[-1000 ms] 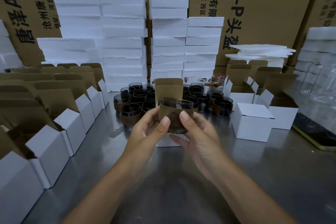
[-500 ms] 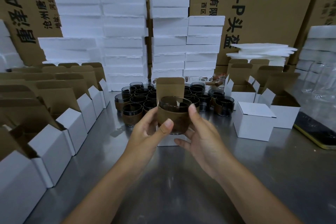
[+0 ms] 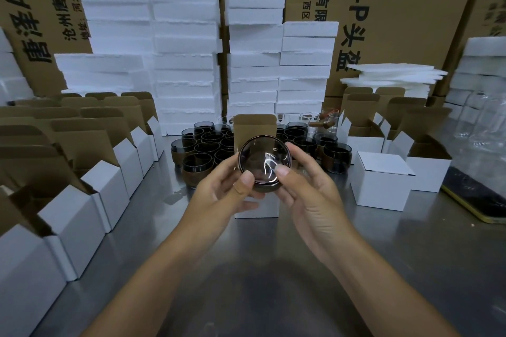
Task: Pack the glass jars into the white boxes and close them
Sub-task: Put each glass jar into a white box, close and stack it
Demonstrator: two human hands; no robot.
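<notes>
Jar (image 3: 263,159) (tilted); left hand (image 3: 219,192); right hand (image 3: 310,195)

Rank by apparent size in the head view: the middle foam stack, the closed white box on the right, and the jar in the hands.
1. Foam stack: clearly largest.
2-3. Closed white box and jar: nearly alike. The box seems slightly bigger, but the jar is raised nearer the camera, so unranked.

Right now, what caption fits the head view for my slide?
Left hand and right hand hold one tilted glass jar above an open white box.
</notes>
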